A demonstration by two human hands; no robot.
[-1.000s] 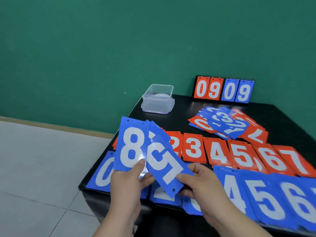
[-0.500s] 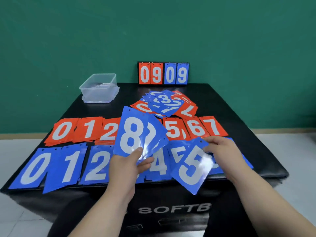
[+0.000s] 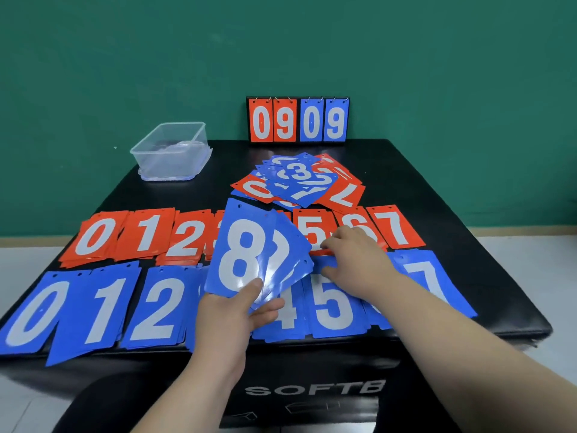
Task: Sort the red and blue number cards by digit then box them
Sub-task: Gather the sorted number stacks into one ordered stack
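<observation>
Release of the blue 5 card (image 3: 332,304) is what has just changed: half a second ago my right hand (image 3: 356,264) was pinching it by a corner above the lower middle of the frame, and now it lies face up on the blue pile of fives, between the 4 and the 7 in the blue row (image 3: 103,307). That hand hangs just above the seam between the red row (image 3: 146,235) and the blue one, fingers slack and spread, holding nothing; whether the fingertips brush the cards I cannot tell. My left hand (image 3: 232,310) grips a fan of blue cards (image 3: 281,264) at centre frame, thumb pressed on the front one, the blue 8 (image 3: 240,254), with fingers curled behind. I judge one more card sorted, with the fan and the loose heap (image 3: 299,179) at upper centre of the table (image 3: 406,170) left to place, so boxing is some way off. At upper left the clear plastic box (image 3: 168,165) sits upright and open-topped; I see no number cards in it, only a faint shape I cannot make out. Behind the heap a flip scoreboard (image 3: 298,120) reads 0909.
</observation>
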